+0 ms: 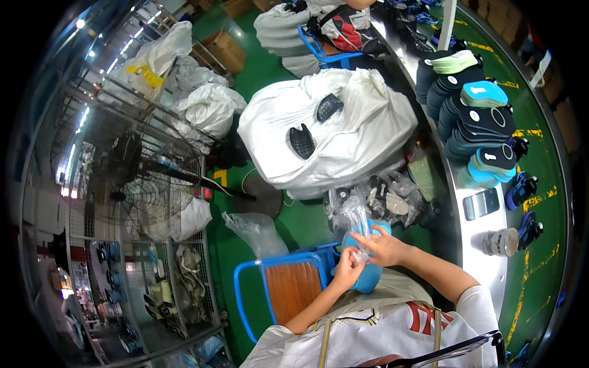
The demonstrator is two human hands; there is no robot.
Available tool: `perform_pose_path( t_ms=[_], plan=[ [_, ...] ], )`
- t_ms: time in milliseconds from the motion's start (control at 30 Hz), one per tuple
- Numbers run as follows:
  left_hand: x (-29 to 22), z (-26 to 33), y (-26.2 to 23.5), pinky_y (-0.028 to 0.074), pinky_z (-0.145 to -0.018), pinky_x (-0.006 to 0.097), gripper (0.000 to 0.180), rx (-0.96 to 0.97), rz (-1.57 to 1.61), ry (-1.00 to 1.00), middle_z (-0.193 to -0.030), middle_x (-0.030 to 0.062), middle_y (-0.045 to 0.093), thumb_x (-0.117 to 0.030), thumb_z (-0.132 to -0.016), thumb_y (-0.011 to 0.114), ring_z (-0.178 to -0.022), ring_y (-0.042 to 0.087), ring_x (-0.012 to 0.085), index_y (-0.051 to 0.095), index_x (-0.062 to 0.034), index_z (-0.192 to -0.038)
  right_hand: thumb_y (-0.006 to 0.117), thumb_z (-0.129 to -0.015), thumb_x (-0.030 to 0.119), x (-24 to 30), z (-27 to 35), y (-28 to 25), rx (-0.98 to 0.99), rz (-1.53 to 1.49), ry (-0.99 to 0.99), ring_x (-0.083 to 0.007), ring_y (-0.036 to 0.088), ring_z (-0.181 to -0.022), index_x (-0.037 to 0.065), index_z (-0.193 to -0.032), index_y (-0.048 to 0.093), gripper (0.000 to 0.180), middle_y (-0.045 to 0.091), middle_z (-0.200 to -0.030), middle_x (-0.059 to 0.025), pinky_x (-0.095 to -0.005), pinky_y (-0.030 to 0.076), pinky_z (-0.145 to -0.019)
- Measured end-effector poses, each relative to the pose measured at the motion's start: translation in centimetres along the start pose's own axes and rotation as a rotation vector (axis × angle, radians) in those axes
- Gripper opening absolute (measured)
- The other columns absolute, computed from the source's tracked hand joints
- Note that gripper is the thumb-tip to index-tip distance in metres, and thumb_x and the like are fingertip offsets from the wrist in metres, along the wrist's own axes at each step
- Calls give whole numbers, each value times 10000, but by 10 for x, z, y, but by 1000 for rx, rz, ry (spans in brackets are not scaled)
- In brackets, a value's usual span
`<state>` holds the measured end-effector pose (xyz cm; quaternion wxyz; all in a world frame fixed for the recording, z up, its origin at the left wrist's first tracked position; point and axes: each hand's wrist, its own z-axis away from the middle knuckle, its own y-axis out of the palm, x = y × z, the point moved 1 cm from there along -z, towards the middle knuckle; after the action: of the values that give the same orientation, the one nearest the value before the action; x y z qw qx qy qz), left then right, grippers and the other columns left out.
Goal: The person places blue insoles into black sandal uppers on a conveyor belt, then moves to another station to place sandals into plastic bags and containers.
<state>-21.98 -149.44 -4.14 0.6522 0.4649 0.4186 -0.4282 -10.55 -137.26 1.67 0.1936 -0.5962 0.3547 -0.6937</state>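
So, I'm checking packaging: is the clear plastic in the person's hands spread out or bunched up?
Bunched up: the clear plastic is gathered in narrow creases at the left hand and right hand.

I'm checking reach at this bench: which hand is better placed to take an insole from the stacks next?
Probably the right hand: the insole stacks stand on the bench to the person's right, and the left hand is farther away. Both hands, though, appear to hold clear plastic.

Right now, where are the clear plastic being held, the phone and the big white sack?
Held clear plastic (356, 219): head view, crumpled upper part.
Phone (481, 203): head view, its screen.
Big white sack (350, 136): head view, its top.
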Motion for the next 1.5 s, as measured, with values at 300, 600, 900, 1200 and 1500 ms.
perform_pose_path(
  t_ms=[300, 600, 900, 1200, 1500],
  plan=[
    [55, -143, -43, 405, -640, 222, 314, -167, -156, -21, -883, 83, 539, -5, -776, 508, -798, 522, 106, 333, -1, -1037, 574, -645, 105, -136, -97, -6, 32, 212, -105, -243, 503, -758, 200, -1274, 285, 699, 488, -715, -63, -313, 377, -783],
    [125, -216, -77, 428, -636, 305, 216, -317, -489, -213, -763, 126, 586, -103, -725, 593, -744, 580, 230, 490, -22, -897, 486, -664, -44, -231, -79, -7, -566, -111, 355, -355, 491, -931, 150, -1130, 433, 508, 409, -1135, -153, -382, 436, -737],
    [137, -216, -78, 425, -636, 233, 248, -56, -251, -379, -866, 12, 559, -59, -751, 571, -759, 514, 85, 489, -50, -984, 618, -592, 185, -255, -112, 54, 31, 94, 74, -286, 545, -742, 132, -850, 584, 266, 576, -790, -87, -399, 431, -650],
    [100, -218, -78, 416, -618, 338, 301, 151, -800, -265, -730, 112, 544, -292, -753, 539, -655, 527, 235, 501, -93, -975, 508, -700, 171, -276, -115, 8, -190, 161, 290, -320, 544, -694, 99, -897, 476, 212, 536, -760, -117, -444, 430, -603],
    [99, -179, -78, 393, -534, 351, 362, 287, -840, -381, -637, 91, 491, -310, -778, 474, -548, 493, 206, 423, -128, -1087, 419, -829, 262, -299, -103, 30, -694, -446, 872, -337, 526, -851, 40, -1001, 428, 281, 529, -931, -209, -412, 440, -641]
  ],
)
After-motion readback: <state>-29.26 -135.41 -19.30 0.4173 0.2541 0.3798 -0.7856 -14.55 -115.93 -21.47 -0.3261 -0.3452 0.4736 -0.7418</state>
